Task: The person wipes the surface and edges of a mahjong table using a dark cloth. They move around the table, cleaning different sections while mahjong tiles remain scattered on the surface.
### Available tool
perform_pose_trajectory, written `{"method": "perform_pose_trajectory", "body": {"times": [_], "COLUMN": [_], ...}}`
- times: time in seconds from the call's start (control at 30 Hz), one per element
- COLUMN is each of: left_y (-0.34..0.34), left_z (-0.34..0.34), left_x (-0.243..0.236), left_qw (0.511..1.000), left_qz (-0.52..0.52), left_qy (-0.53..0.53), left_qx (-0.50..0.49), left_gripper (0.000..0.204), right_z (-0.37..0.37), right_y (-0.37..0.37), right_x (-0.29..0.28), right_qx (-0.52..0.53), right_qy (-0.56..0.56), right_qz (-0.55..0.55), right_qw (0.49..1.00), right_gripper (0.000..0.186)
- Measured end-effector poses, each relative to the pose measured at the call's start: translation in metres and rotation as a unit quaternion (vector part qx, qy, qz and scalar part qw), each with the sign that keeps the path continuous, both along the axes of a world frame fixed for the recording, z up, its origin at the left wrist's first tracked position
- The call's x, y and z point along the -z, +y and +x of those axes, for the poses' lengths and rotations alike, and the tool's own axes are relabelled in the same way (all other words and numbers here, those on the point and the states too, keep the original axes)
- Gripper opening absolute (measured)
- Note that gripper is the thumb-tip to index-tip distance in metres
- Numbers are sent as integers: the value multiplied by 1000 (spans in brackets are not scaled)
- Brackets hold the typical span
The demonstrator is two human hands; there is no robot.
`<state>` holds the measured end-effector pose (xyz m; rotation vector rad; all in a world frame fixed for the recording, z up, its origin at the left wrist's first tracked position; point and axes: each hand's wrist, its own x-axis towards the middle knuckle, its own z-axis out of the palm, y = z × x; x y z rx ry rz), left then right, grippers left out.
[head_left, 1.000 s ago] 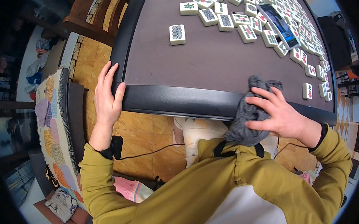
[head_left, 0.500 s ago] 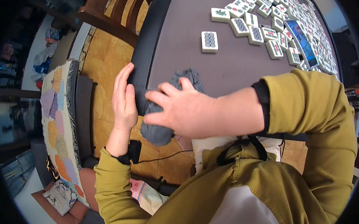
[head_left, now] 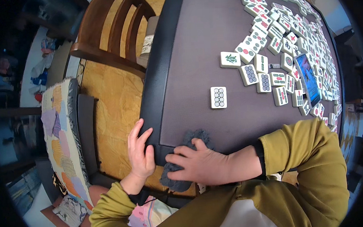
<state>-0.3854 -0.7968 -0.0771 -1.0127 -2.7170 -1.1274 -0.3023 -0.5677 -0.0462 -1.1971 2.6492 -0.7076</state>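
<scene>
Grips a dark grey cloth (head_left: 173, 180) in the right hand (head_left: 202, 166), fingers spread and curled over the bunch. Sits across the near-left corner of the table (head_left: 193, 67), partly on the brown top, partly over the black rim (head_left: 152, 102). Holds nothing in the left hand (head_left: 142, 154): open, fingers extended, beside the rim; can't tell if touching. Could drop the cloth off the corner if held too loosely. Could knock the lone tile (head_left: 218, 97) if swung too far up the top. Might nudge the tile pile (head_left: 264, 82) with the right sleeve (head_left: 304, 142), then slide the phone (head_left: 308, 80), apparently resting tilted on uneven tiles. Note textures: soft, fluffy, crumpled cloth; matte, fine-grained top; smooth, leather-like padded rim; hard white rounded-edge blocks with coloured marks; flat, lit slab of a phone.
</scene>
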Motion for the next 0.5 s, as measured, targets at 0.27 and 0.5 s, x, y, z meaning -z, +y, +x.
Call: {"method": "perform_pose_trajectory", "body": {"times": [0.27, 0.5], "left_y": [-1, -10], "left_z": [7, 5], "left_x": [2, -12], "left_qw": [998, 997], "left_qz": [11, 50], "left_qy": [14, -50], "left_qx": [-63, -42], "left_gripper": [35, 38], "right_z": [3, 4], "right_y": [3, -9], "right_x": [-15, -32], "right_qx": [-32, -24], "right_qy": [-15, -29], "right_qz": [80, 156], "right_qw": [996, 987], "right_gripper": [58, 86]}}
